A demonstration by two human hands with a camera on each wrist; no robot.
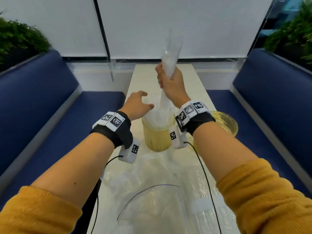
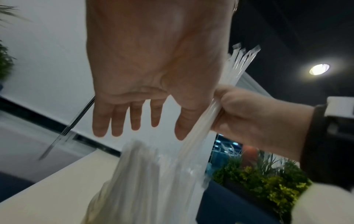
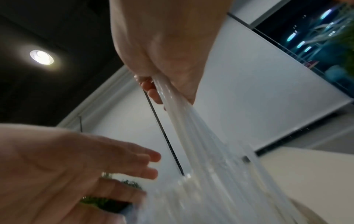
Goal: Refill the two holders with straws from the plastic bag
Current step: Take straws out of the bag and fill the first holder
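My right hand (image 1: 169,78) grips a bundle of clear wrapped straws (image 1: 169,56) upright, their lower ends fanning down into a yellowish holder (image 1: 157,139) on the table. The same bundle (image 2: 208,115) (image 3: 184,121) passes through my right fist (image 2: 243,115) in both wrist views. My left hand (image 1: 137,105) hovers beside the straws just above the holder's rim, fingers (image 2: 118,119) spread and relaxed, holding nothing. A second yellowish holder (image 1: 227,123) stands to the right, partly behind my right wrist. The clear plastic bag (image 1: 152,191) lies crumpled on the near end of the table.
The narrow cream table (image 1: 194,78) runs away from me between two blue bench seats (image 1: 50,115) (image 1: 270,102). Green plants (image 1: 18,36) line both sides behind the benches. Thin black cables (image 1: 207,183) run from the wrist cameras over the bag.
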